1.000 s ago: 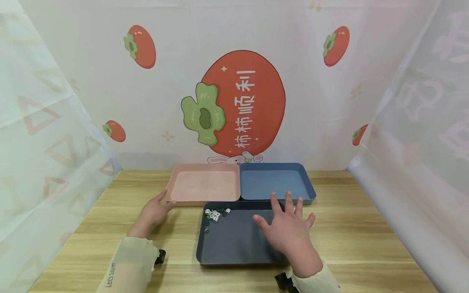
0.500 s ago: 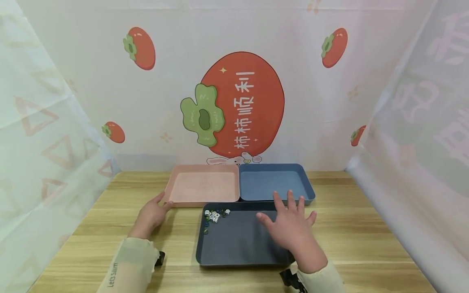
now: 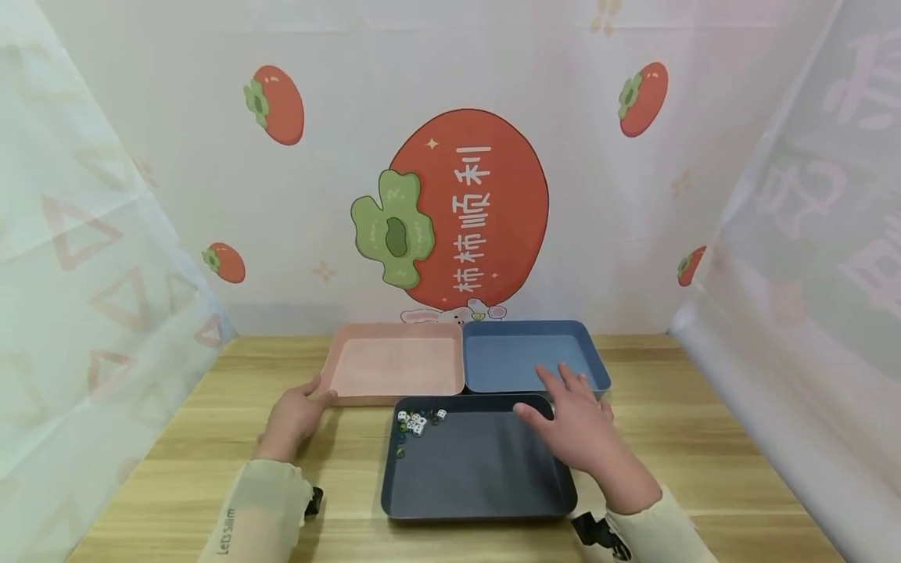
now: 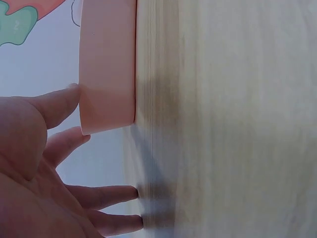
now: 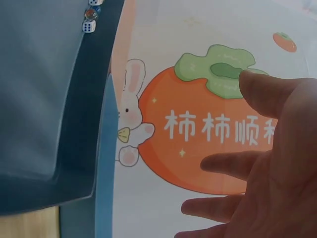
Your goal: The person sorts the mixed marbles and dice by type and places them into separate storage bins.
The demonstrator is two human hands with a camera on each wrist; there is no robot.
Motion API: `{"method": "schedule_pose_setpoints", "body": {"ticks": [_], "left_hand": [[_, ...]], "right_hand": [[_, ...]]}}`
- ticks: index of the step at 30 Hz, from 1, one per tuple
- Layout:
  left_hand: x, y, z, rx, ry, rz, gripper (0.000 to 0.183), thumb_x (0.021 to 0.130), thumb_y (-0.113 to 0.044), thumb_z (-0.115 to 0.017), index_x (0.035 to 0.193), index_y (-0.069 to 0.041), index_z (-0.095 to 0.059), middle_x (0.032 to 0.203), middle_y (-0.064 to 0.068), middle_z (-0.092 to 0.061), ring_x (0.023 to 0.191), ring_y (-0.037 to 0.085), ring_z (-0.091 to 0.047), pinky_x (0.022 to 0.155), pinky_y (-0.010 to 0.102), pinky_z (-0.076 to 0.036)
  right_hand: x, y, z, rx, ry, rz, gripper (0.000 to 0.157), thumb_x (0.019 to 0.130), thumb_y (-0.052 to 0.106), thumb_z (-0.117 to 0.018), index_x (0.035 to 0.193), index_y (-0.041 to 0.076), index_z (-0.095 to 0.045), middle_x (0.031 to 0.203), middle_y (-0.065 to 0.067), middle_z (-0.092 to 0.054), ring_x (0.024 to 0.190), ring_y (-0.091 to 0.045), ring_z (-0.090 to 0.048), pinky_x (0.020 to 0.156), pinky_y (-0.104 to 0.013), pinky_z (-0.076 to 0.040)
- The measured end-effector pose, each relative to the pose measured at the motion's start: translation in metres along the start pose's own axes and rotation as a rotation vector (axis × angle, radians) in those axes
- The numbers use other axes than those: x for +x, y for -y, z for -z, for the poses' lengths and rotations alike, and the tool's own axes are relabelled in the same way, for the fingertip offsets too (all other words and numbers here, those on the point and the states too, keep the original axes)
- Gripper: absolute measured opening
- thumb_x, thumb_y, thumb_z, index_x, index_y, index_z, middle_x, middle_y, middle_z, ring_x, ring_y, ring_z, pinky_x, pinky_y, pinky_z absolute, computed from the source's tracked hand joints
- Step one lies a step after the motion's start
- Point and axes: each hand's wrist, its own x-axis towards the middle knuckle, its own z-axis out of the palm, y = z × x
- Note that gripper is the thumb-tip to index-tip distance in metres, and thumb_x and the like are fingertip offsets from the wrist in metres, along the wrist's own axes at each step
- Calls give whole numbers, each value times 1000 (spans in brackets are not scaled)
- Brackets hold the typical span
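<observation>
My left hand (image 3: 296, 414) is at the front left corner of a pink tray (image 3: 397, 367). In the left wrist view its thumb (image 4: 57, 104) meets the tray's rim, the index finger sits by the corner, and the other fingers reach down toward the table. My right hand (image 3: 580, 426) hovers with spread fingers over the right back corner of a dark grey tray (image 3: 479, 473) and the front of a blue tray (image 3: 517, 360), holding nothing. White dice (image 3: 418, 424) and small glass marbles (image 3: 400, 453) lie clustered in the dark tray's back left corner.
The pink and blue trays stand side by side at the back of the wooden table (image 3: 211, 461), with the dark tray in front of them. Behind rises a white cloth (image 3: 598, 195) printed with persimmons. More printed cloth hangs along the left and right sides.
My right hand has shifted to the right and turned somewhat, uncovering the dark tray's right side. The left hand stays at the pink tray's corner. Dice and marbles lie as before.
</observation>
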Motion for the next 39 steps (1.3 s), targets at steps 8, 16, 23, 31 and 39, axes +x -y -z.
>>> {"method": "schedule_pose_setpoints", "body": {"ticks": [8,16,23,31,39], "left_hand": [[-4,0,-5,3,-12,-11,70,101,-48,-54,153,-5,-37,153,30,-30,136,56,-25,105,73,-20],[-8,7,-6,14,-23,-28,73,99,-53,-54,152,-5,-40,151,31,-32,134,57,-28,103,73,-24],[-1,6,-1,36,-40,-51,71,100,-50,-54,150,-1,-40,149,33,-33,134,57,-29,105,69,-27],[2,0,-2,24,-27,-33,74,98,-54,-55,151,-5,-41,151,29,-33,134,57,-28,101,77,-20],[-3,-1,2,8,-26,-10,72,99,-51,-56,152,-5,-39,152,30,-31,135,57,-26,104,72,-22]], "right_hand": [[-6,-3,-9,11,33,-34,90,90,72,-53,155,11,-39,157,-30,-23,142,-56,-14,98,-83,-13],[-5,-8,-10,232,52,-10,84,92,63,-58,153,8,-40,157,-28,-26,143,-49,-22,104,-70,-29],[14,-6,-5,449,-2,-37,75,93,57,-62,152,14,-44,156,-17,-35,137,-43,-38,102,-64,-38],[46,-5,1,701,-28,-62,66,95,48,-65,151,17,-46,159,-17,-29,143,-43,-27,106,-65,-31],[75,3,-9,782,-9,-40,60,93,47,-68,146,22,-54,157,-13,-34,142,-39,-29,108,-65,-29]]}}
